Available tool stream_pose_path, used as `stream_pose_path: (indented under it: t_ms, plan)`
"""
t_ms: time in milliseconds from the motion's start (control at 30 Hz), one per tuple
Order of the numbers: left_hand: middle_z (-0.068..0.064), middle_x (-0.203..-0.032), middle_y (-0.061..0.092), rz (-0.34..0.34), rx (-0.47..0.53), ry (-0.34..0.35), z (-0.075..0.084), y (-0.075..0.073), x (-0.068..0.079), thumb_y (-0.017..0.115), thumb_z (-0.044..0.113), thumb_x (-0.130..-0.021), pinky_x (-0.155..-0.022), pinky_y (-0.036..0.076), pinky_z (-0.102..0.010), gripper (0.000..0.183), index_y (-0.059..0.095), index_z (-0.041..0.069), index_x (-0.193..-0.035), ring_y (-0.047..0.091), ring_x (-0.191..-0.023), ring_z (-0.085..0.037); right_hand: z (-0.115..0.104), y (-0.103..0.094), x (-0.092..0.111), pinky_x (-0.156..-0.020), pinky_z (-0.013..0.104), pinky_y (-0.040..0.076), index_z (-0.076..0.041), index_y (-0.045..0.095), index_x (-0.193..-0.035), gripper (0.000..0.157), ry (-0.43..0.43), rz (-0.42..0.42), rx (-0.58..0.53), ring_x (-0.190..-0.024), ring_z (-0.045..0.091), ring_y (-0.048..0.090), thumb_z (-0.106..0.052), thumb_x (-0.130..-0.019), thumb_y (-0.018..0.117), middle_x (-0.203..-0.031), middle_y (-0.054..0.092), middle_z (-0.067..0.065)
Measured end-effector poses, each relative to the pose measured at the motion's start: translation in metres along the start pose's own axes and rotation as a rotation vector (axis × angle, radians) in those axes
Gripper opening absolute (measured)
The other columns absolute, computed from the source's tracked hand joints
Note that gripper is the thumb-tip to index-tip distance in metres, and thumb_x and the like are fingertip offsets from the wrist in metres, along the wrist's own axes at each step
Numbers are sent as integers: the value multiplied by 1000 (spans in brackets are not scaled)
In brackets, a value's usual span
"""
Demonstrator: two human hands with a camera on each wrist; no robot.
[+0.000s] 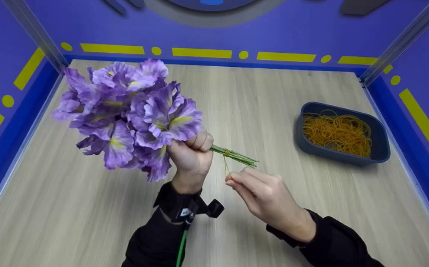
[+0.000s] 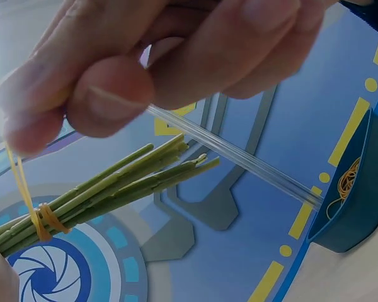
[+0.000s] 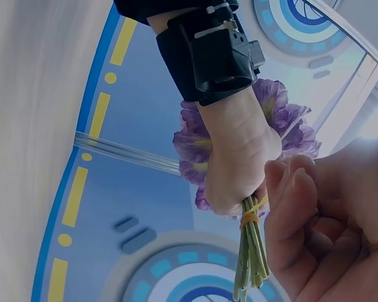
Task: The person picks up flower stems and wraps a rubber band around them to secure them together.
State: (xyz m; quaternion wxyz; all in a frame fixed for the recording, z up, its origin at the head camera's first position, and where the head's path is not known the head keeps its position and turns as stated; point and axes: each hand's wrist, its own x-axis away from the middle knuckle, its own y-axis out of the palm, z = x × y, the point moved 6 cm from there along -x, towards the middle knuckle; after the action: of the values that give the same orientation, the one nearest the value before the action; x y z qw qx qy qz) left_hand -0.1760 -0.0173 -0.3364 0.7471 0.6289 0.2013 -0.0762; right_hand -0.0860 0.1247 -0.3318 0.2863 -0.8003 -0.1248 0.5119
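Note:
My left hand grips a bunch of purple artificial irises by the stems, just below the blooms. The green stems stick out past that fist toward the right. A yellow rubber band is wound round them a short way from the hand. With thumb and fingertips my right hand pinches a loop of this band, drawn taut away from the stems toward me. In the right wrist view the wound part of the band circles the stems close to the left fist.
A dark blue tub holding a heap of yellow rubber bands stands at the right of the wooden table. Blue panels with yellow marks wall the table at the back and sides.

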Motion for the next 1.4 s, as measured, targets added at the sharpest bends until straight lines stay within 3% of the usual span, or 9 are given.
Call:
stream_pose_path:
  t_ms: [267, 433, 700, 933, 1400]
  plan:
    - [6, -55, 9, -29, -14, -25, -2, 2, 0, 69, 25, -88, -42, 4, -19, 59, 15, 16, -65, 6, -47, -5, 2, -5, -1, -58, 14, 50, -3, 70, -100, 13, -8, 31, -50, -64, 6, 58, -11, -101, 61, -83, 65, 2]
    - [6, -54, 9, -8, -25, -45, -3, 2, 1, 70, 28, -89, -42, 4, -20, 60, 16, 16, -65, 7, -46, -5, 6, -13, -4, -57, 12, 49, 0, 70, -99, 13, -17, 46, -96, -62, 7, 56, -10, -100, 61, -83, 66, 5]
    - [6, -54, 9, -8, 3, -90, -4, 2, 1, 70, 26, -88, -43, 4, -19, 60, 15, 16, -64, 7, -46, -5, 12, -26, -7, -51, 13, 46, 0, 70, -99, 15, -12, 44, -21, -59, 6, 53, -13, -101, 62, -80, 63, 3]
    - [6, -55, 9, 14, 28, -94, -2, 1, 0, 70, 23, -87, -43, 4, -19, 59, 16, 17, -65, 7, -47, -5, 15, -35, -9, -49, 11, 43, 0, 70, -98, 15, 1, 44, -42, -55, 4, 50, -13, -100, 63, -76, 60, 1]
    - [7, -55, 10, 62, 86, -141, -1, 3, 1, 68, 18, -83, -45, 5, -18, 53, 19, 17, -64, 9, -48, -5, 31, -49, -6, -49, 14, 42, -8, 73, -100, 14, 170, -57, -1, -58, 1, 51, -18, -100, 64, -79, 65, -5]
